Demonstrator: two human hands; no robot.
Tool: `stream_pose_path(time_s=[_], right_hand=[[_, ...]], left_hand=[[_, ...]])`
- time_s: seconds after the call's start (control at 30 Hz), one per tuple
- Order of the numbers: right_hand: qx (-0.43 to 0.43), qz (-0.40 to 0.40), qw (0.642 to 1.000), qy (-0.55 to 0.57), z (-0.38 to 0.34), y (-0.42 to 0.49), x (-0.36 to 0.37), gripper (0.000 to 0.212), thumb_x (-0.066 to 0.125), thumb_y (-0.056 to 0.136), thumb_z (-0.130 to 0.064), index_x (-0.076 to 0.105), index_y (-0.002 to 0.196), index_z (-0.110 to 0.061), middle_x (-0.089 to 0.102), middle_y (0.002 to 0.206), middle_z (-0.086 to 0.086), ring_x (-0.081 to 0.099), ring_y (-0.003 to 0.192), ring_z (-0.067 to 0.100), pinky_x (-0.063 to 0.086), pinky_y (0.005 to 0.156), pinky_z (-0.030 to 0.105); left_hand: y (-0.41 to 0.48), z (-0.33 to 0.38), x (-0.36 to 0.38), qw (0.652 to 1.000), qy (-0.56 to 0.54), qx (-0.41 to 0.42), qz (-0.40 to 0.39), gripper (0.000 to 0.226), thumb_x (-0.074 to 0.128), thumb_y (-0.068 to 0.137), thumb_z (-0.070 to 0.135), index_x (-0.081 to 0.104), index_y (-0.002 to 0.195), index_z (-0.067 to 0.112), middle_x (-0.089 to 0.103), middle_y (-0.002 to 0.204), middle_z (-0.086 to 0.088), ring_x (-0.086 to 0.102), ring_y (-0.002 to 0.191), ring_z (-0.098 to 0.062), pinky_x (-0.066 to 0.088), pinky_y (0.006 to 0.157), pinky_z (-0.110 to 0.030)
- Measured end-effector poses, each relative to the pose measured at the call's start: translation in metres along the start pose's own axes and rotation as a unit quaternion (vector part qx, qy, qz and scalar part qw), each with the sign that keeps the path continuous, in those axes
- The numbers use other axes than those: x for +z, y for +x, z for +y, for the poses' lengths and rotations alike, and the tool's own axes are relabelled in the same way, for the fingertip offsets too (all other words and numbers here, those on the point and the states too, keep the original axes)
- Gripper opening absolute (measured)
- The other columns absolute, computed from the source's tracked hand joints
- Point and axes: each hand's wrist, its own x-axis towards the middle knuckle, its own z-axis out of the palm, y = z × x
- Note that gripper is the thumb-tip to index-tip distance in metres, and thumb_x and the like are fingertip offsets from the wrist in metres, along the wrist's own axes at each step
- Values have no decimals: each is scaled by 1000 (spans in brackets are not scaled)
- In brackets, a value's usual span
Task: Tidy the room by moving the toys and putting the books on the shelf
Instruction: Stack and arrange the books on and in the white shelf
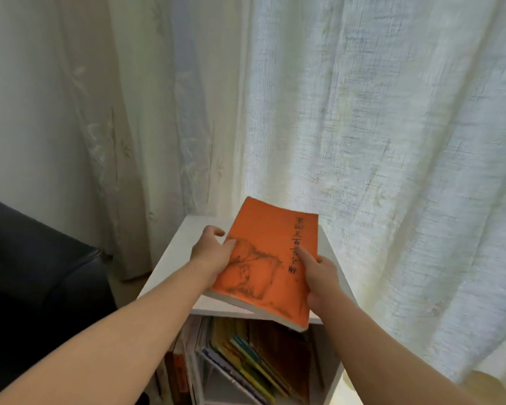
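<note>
Head view, lower centre: left hand [212, 252] and right hand [319, 276] pinch the orange book [263, 258] over the white shelf [176, 258]; next, probably set it flat.

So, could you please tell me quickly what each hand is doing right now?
Left hand: grips the book by its left edge, thumb on the cover.
Right hand: grips the book's right edge, thumb on the cover.

Orange book [263, 258] cover lettering blurred; lower books [246, 355] partly hidden under shelf top [174, 255].
</note>
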Motion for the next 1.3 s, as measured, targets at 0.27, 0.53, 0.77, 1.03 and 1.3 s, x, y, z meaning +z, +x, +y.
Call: stream_pose_path(time_s=[0.27, 0.53, 0.77, 1.03, 1.3], right_hand=[[-39, -43, 979, -193, 27, 47, -5, 28, 50, 82, 9, 67, 96, -8, 70, 86, 5, 67, 79, 23, 58, 71, 36], [-92, -52, 939, -326, 54, 55, -7, 34, 55, 88, -6, 59, 119, -19, 59, 97, -9, 56, 94, 10, 42, 85, 23], [-56, -57, 955, -284, 50, 55, -11, 29, 50, 88, -3, 57, 100, -29, 62, 95, -10, 60, 98, 14, 50, 94, 38], [-59, -76, 960, -263, 48, 47, -16, 22, 52, 91, -7, 57, 107, -22, 61, 103, -5, 58, 100, 13, 48, 85, 25], [-13, -53, 977, -207, 39, 46, -20, 25, 41, 99, -33, 54, 111, -16, 64, 101, 0, 56, 97, 16, 39, 88, 30]], left_hand=[[45, -42, 37, 995, 86, -46, 36, 19, 43, 96, 22, 46, 113, 14, 59, 112, -10, 50, 79, -20, 38, 65, -27], [48, -67, 51, 840, 495, 222, 0, 37, 29, 98, 16, 39, 133, 22, 23, 151, -4, 23, 136, -25, 24, 108, -36], [22, -66, 52, 782, 536, 234, -214, 112, -2, 52, 85, 20, 144, 25, 8, 156, -9, 1, 145, -33, -3, 117, -48], [20, -66, 40, 762, 539, 314, -174, 111, 4, 49, 86, 38, 138, 28, 33, 149, -9, 30, 139, -29, 25, 113, -43], [16, -79, 40, 856, 341, 388, 19, 31, 23, 100, 43, 45, 86, 26, 58, 55, 7, 51, 41, -5, 26, 37, -11]])
